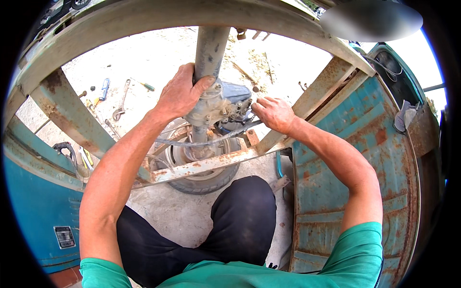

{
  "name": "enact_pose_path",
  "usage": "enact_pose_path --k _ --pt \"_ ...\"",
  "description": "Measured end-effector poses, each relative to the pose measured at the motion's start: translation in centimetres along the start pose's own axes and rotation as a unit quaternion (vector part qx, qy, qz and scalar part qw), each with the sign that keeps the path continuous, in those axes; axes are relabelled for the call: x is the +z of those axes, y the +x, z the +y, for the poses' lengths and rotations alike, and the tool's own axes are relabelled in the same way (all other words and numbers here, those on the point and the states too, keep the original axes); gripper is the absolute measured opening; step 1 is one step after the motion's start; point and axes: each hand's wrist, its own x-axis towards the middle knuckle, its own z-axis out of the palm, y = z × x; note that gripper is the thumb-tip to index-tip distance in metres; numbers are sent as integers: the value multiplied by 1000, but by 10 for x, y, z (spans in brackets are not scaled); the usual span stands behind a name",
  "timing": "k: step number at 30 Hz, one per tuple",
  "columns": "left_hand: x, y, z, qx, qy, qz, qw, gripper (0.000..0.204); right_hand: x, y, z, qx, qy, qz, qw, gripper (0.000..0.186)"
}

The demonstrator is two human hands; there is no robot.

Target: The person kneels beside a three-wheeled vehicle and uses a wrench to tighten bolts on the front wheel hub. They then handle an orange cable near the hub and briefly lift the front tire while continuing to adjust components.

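Observation:
A grey metal axle tube point(212, 45) runs from under the frame's far beam down into a grey differential housing point(209, 109) studded with bolts. My left hand point(182, 93) wraps round the tube's left side where it meets the housing, thumb across the top. At the housing's right edge, beside a row of bolts point(243, 109), my right hand point(274, 114) is closed in a pinch; what its fingers hold is hidden. A ribbed grey hose point(211, 142) crosses below the housing and passes under my right hand. Behind it shows a wheel with a tyre point(204, 186).
Rusty frame bars point(204, 168) surround the opening. A rusted teal panel point(345, 177) stands at right, a blue panel point(41, 211) at left. On the pale ground lie an adjustable wrench point(122, 101), a blue-handled tool point(104, 90) and a green-handled screwdriver point(146, 86).

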Motion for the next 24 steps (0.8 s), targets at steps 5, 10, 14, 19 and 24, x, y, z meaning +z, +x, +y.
enact_pose_path --k 5,10,14,19,24 --pt "1 1 -3 3 3 -4 1000 83 2 2 14 -63 -16 42 997 17" --pt "6 2 -5 9 -8 2 1000 85 5 -2 10 -26 -6 40 999 16" --pt "-1 -1 -1 -10 -3 -10 1000 87 -1 0 -9 56 51 9 997 17" --pt "1 -1 -1 1 -7 2 1000 89 -1 0 -9 76 71 -7 995 18" --pt "2 -1 0 1 -15 0 1000 90 3 3 11 -17 60 4 998 16"
